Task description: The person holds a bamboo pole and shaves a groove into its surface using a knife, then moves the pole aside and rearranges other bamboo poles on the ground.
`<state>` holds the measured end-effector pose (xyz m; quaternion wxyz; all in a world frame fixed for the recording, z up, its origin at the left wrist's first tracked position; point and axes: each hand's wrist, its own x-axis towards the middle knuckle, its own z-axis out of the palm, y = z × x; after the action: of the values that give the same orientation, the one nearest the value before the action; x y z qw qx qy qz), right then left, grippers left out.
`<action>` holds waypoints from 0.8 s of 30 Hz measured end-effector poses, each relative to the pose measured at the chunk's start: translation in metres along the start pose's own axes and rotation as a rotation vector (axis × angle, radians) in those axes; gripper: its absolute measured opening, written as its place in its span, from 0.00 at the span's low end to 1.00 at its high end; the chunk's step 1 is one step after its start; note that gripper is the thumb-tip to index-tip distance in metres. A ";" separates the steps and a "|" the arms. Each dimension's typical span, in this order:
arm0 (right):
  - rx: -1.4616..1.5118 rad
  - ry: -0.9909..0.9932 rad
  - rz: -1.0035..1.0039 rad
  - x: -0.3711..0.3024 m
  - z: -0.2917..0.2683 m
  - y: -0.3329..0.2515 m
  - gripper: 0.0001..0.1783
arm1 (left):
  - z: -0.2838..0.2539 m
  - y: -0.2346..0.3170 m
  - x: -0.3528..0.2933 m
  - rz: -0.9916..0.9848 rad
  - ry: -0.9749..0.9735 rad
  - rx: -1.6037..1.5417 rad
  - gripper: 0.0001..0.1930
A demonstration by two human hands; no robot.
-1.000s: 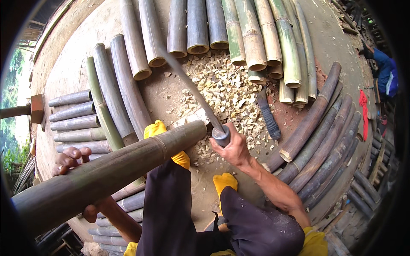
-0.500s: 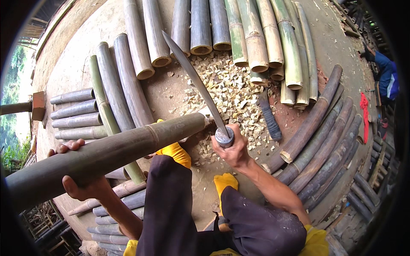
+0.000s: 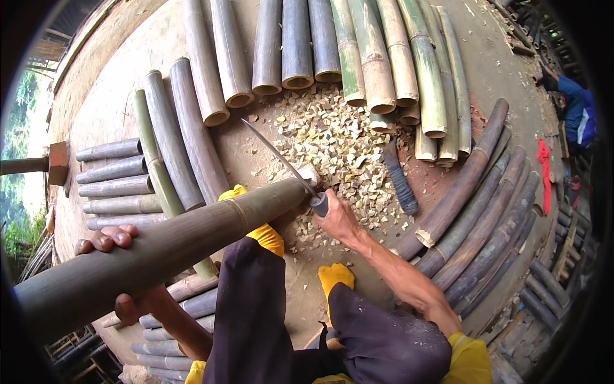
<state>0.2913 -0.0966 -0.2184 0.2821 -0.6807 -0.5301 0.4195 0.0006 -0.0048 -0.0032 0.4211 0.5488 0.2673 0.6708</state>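
On dusty ground (image 3: 299, 306), chips (image 3: 345, 146), left fingers (image 3: 102, 241) gripping bamboo (image 3: 182, 248), right fingers (image 3: 337, 212) a knife (image 3: 280, 156), beyond perhaps foliage (image 3: 19, 169).

The palm of the left hand (image 3: 110, 239) is hidden by the bamboo pole (image 3: 173, 246); left of that grip, the pole's end is lost in the dark rim. The right hand (image 3: 342, 221) covers much of the knife handle (image 3: 319, 204), and whether the blade (image 3: 279, 154) just ahead of this grip touches the pole cannot be told. Well beyond it, bamboo tubes (image 3: 297, 48) run off the top edge. Far to its right, a person (image 3: 575, 105) is partly swallowed by shadow.
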 end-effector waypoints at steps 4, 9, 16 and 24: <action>0.072 -0.037 -0.007 -0.015 -0.011 -0.026 0.16 | -0.007 0.003 0.001 0.002 -0.040 -0.020 0.43; 0.121 0.147 -0.172 -0.013 -0.010 -0.040 0.17 | -0.013 0.006 0.006 -0.012 -0.177 -0.111 0.42; 0.084 -0.019 0.001 -0.010 -0.005 -0.015 0.15 | -0.018 0.003 0.011 -0.046 -0.274 -0.159 0.50; -0.079 -0.101 0.081 0.001 0.001 0.009 0.17 | 0.000 0.007 0.018 -0.167 -0.265 -0.154 0.43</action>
<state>0.2944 -0.0987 -0.2265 0.2107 -0.6903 -0.5319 0.4430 -0.0023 0.0073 0.0121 0.5478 0.5745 0.2016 0.5738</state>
